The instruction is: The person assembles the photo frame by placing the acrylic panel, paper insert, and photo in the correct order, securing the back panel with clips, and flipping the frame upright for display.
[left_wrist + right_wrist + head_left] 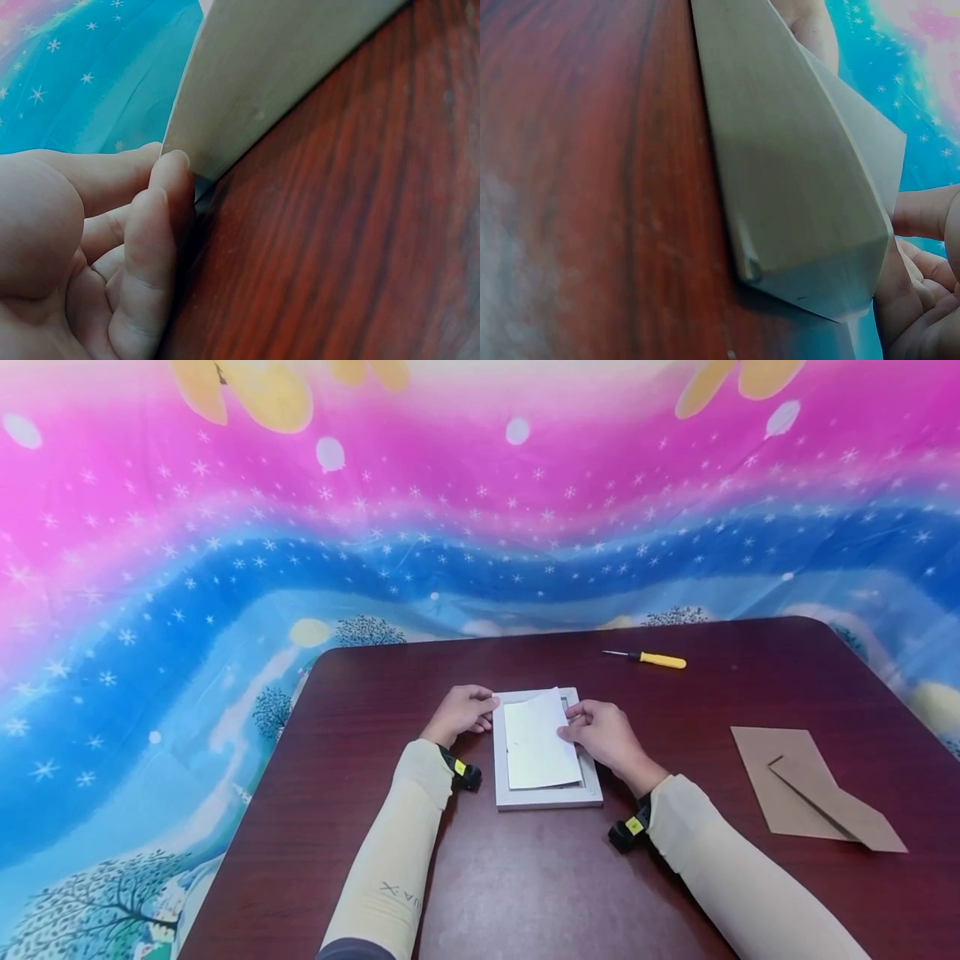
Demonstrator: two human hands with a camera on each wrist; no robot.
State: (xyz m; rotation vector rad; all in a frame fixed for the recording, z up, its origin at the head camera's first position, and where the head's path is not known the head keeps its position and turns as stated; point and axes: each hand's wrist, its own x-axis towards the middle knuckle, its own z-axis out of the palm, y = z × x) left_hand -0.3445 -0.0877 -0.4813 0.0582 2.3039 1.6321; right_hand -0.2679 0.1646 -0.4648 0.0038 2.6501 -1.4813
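Observation:
A white picture frame (549,797) lies flat on the dark red-brown table in the head view. Across its opening rests a white sheet of paper (542,745), slightly askew, one top corner lifted. At the frame's far left corner my left hand (462,710) holds the edge; the left wrist view shows its fingertips (176,166) against the frame's side wall (251,82). My right hand (603,735) pinches the sheet's right edge between thumb and finger. In the right wrist view, the paper (874,142) rises past the frame's side (795,172), near the right thumb (922,212).
A screwdriver (662,660) with a yellow handle lies toward the table's back edge. To the right is a brown backing board (780,777) with its stand leg (847,806) folded out. A colourful cloth (480,560) hangs behind the table (360,735).

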